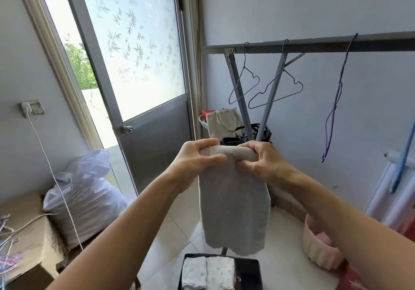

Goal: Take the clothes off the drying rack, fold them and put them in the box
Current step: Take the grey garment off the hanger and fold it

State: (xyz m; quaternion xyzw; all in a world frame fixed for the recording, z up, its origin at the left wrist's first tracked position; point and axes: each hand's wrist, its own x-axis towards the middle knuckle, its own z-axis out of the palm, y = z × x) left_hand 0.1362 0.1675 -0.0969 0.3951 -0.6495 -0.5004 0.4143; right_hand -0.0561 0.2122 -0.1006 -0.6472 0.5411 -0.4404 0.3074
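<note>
A grey garment [233, 204] hangs in a long narrow fold in front of me, its top edge rolled over. My left hand [197, 157] grips the left end of that top edge and my right hand [260, 159] grips the right end. Below, at the bottom edge of the view, a black box [249, 274] holds two folded white patterned pieces [208, 274]. The drying rack's dark bar [314, 46] runs along the wall at upper right, with only bare wire hangers [276, 89] and a purple hanger [334, 107] on it.
A metal door with frosted glass [139, 65] stands ajar at left. A full white sack [83, 197] sits on a cardboard box [24, 240], with a cable running to a wall socket [31, 108]. A pink basin [318, 244] is on the floor at right. Bags [224, 121] crowd the corner.
</note>
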